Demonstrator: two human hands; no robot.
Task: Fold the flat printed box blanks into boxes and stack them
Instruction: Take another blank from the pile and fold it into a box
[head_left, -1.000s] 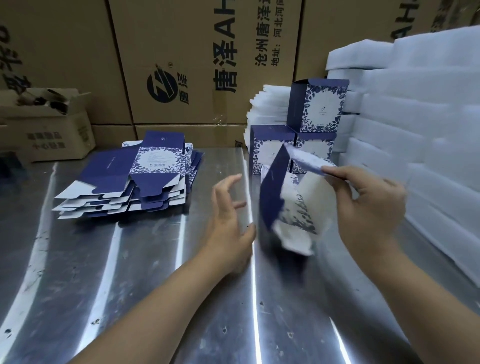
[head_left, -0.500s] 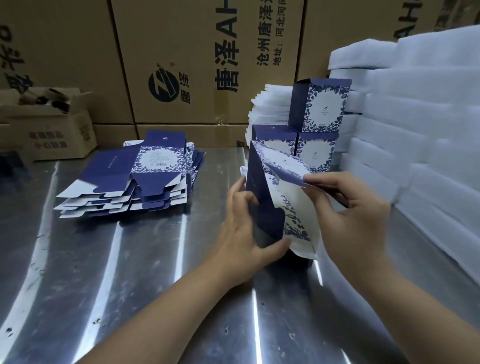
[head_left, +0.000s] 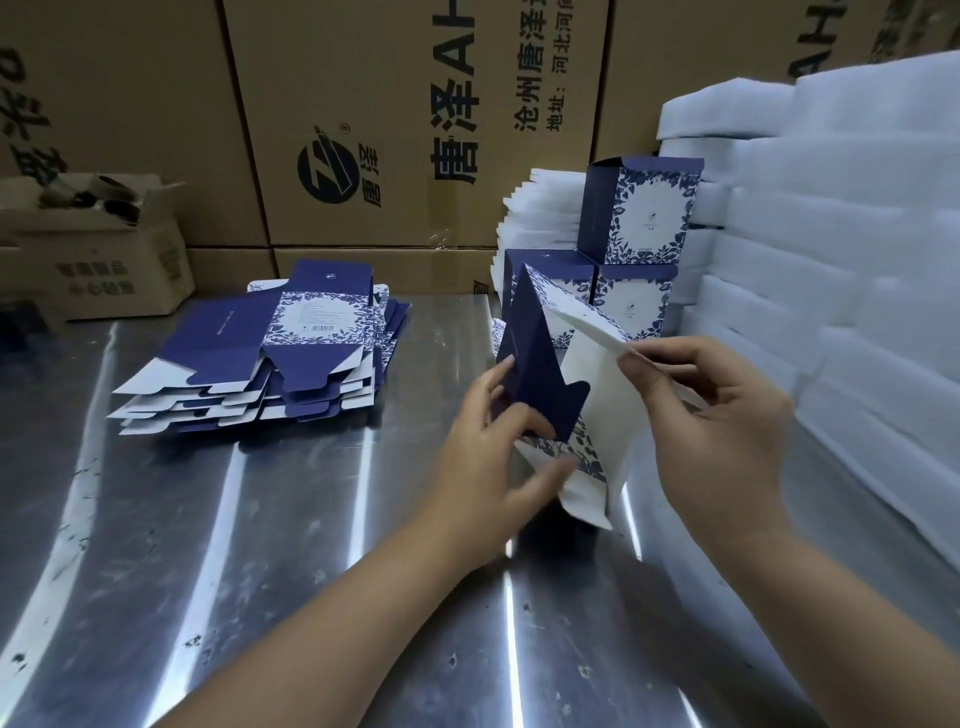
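We see a wall of brown corrugated cartons (head_left: 363, 130), matt and printed with large black characters, closing off the back. Below it spreads the tabletop (head_left: 260, 545), a sheet of scuffed, shiny metal streaked with long reflections. Along the right side rise stacks of white foam sheets (head_left: 841, 260), soft-edged and slightly fuzzy. On the far left sits a small open carton (head_left: 104, 260) with its flaps up.

On the left half of the tabletop lies the pile of flat blanks (head_left: 249, 374): thin glossy card, navy outside with a leaf-wreath print, white inside, the cut tabs fanned unevenly. Three folded boxes (head_left: 641, 213) stand against the foam, two below and one on top, square and crisp-edged.

The box blank (head_left: 540, 374) we are working on is in front of those boxes, held above the tabletop, half opened into a tilted wedge with its navy panel facing left and its white inside showing.

Our left hand (head_left: 488, 457) grips its lower left part, fingers curled on the navy panel, thumb under the printed bottom flap. Our right hand (head_left: 717, 426) pinches the upper white flap, fingers clamped together on the edge.
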